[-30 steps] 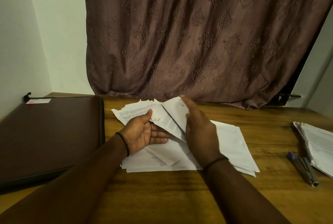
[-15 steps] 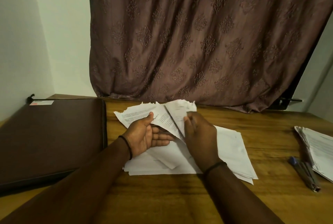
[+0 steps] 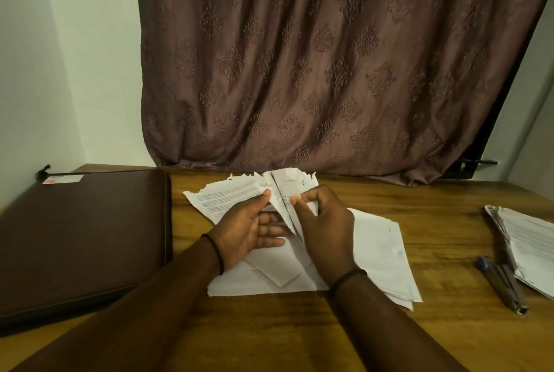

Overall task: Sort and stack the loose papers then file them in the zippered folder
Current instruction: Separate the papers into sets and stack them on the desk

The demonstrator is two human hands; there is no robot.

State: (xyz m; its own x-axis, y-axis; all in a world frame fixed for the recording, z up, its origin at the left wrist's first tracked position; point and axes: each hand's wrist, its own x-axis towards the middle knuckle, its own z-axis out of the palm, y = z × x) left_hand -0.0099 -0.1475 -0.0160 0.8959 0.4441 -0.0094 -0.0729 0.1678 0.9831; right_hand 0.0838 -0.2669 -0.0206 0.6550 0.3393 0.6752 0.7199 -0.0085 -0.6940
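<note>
Where my right hand (image 3: pixel 323 227) lay half a second ago with its fingers stretched flat over the raised sheets, they are now drawn in, and the thumb has come to the near edge of the creased sheet (image 3: pixel 295 184). My left hand (image 3: pixel 248 233) has kept its place. The torn printed sheet (image 3: pixel 227 195) stands at the same height as before, above the pile.

Surroundings noted. The zippered folder (image 3: pixel 84 239), dark brown and closed, lies flat at the left of the bench (image 3: pixel 434 201), just beside the loose papers (image 3: pixel 380 251), with a small label (image 3: pixel 62 179) at its far corner. A second stack (image 3: pixel 527 239) of printed papers lies at the right edge, well apart from the pile, with pens (image 3: pixel 503 284) just beside it. A patterned brown curtain (image 3: pixel 329 57) hangs behind the bench, and its hem rests on the far edge.

Obstructions: both hands and forearms cover the middle of the loose papers, and the right hand hides the lower part of the creased sheet.

Left hand: palm up, fingers relaxed beneath the torn printed sheet, thumb pressed on top, so the sheet is pinched between them. Right hand: fingers curled, thumb and forefinger pinching the creased sheet along its fold. The two sheets meet between the hands, ragged edges uppermost.
</note>
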